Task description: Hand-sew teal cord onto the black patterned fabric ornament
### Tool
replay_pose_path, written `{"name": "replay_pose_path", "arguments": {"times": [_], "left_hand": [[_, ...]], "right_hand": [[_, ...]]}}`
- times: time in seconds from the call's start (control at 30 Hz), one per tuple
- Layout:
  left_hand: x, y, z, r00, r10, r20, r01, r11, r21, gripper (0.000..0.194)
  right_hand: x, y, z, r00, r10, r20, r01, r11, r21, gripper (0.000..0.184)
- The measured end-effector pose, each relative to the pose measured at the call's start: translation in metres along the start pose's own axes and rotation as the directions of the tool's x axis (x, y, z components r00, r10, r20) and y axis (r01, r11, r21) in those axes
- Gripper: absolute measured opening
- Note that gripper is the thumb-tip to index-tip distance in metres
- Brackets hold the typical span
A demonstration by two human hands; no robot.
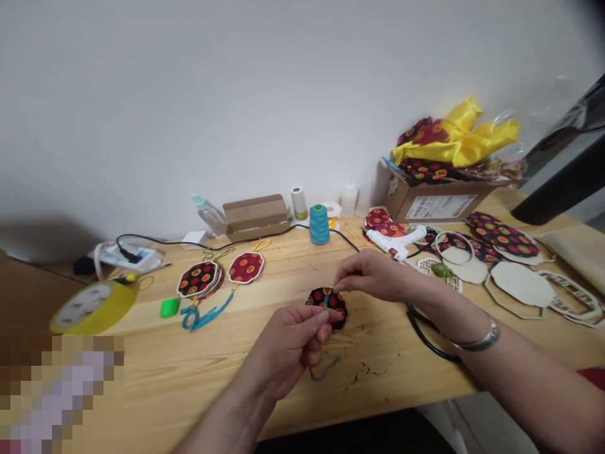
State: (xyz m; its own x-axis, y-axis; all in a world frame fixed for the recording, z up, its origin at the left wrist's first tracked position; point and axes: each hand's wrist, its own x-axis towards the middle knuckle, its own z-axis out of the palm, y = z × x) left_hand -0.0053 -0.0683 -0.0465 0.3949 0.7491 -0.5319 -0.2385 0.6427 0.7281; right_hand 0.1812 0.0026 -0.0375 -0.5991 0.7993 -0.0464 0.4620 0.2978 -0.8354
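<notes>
Pinching a teal cord [326, 301] over the black patterned fabric disc [341, 304], the left hand [297, 334] has its grip closed; beyond, at the disc's far edge, the right hand's [371, 275] grip looks nearly closed, contents unclear.

A yellow tape roll [121, 301] and a green block [169, 308] lie near a white power strip [150, 260].

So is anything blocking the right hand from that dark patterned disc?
Nothing visible blocks it: the right hand is already at the far edge of the disc. The left hand only covers part of the near side.
</notes>
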Motion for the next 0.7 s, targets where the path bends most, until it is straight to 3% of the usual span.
{"name": "replay_pose_path", "arguments": {"times": [0.7], "left_hand": [[-0.003,0.002,0.005,0.997,0.028,-0.075,-0.027,1.0,0.012,0.025]], "right_hand": [[0.021,0.019,-0.009,0.995,0.088,-0.047,-0.086,0.996,0.039,0.02]]}}
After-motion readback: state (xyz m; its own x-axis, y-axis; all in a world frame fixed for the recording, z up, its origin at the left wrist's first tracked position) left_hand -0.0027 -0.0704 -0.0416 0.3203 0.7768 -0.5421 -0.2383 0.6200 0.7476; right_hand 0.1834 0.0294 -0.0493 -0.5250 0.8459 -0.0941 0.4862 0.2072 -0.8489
